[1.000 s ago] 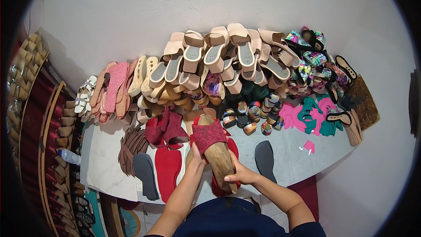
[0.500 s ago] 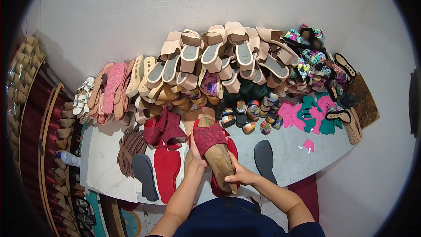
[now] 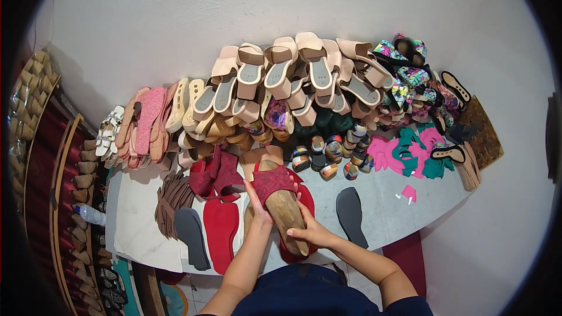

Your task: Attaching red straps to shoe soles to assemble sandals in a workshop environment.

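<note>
A wooden shoe last is held over the near edge of the table, toe end pointing away from me. Across its front part sits a dark red textured sandal upper. My left hand is closed around the left side of the last, by the upper. From the right, my right hand grips the last's rear half, thumb lying across the top. Below the last, a red sole shows partly; the last and hands hide the rest. Left of my left forearm lie a flat red sole and a dark grey insole.
Another dark grey insole lies right of my hands. Further dark red uppers and brown strips are at left. Beige heeled sandals are piled against the wall. Multicoloured heel blocks and pink and green scraps lie at right.
My right hand has slid a little forward and left along the last, its fingers now closer to the upper. My left hand keeps its hold. The whole view has shifted slightly.
</note>
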`<state>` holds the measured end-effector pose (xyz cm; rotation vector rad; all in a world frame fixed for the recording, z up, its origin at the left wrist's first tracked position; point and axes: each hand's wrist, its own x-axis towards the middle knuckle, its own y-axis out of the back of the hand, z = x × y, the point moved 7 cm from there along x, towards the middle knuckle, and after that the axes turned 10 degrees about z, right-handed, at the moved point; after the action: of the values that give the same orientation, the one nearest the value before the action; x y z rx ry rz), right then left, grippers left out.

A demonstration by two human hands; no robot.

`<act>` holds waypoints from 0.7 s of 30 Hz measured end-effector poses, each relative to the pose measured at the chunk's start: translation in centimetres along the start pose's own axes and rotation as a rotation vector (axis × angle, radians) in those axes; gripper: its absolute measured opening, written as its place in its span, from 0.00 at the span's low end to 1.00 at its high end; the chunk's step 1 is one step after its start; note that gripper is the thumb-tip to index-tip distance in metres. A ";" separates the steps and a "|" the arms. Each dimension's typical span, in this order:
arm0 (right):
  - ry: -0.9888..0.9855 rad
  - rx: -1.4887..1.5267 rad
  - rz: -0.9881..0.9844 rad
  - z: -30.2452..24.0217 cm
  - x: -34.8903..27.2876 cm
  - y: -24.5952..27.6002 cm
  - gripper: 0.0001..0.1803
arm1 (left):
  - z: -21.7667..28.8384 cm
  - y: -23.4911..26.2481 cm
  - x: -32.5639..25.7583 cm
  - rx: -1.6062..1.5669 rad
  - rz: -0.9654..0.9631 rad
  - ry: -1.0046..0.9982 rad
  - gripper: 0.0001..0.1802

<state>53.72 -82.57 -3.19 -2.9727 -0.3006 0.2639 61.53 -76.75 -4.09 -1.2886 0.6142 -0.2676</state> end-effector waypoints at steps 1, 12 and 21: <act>0.001 -0.001 -0.003 -0.2 -0.1 -0.3 0.49 | 0.1 0.1 -0.3 -0.006 -0.012 -0.014 0.47; -0.147 -0.574 0.040 0.3 -0.1 1.0 0.46 | 1.7 2.8 -0.7 -0.037 0.036 -0.090 0.44; 0.084 -0.483 0.131 -1.1 -2.3 -0.5 0.38 | 3.3 3.6 -1.1 0.066 0.188 -0.225 0.42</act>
<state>51.58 -82.67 -1.63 -3.4760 -0.1788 0.0872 61.99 -72.49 -6.75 -1.1691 0.5256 0.0125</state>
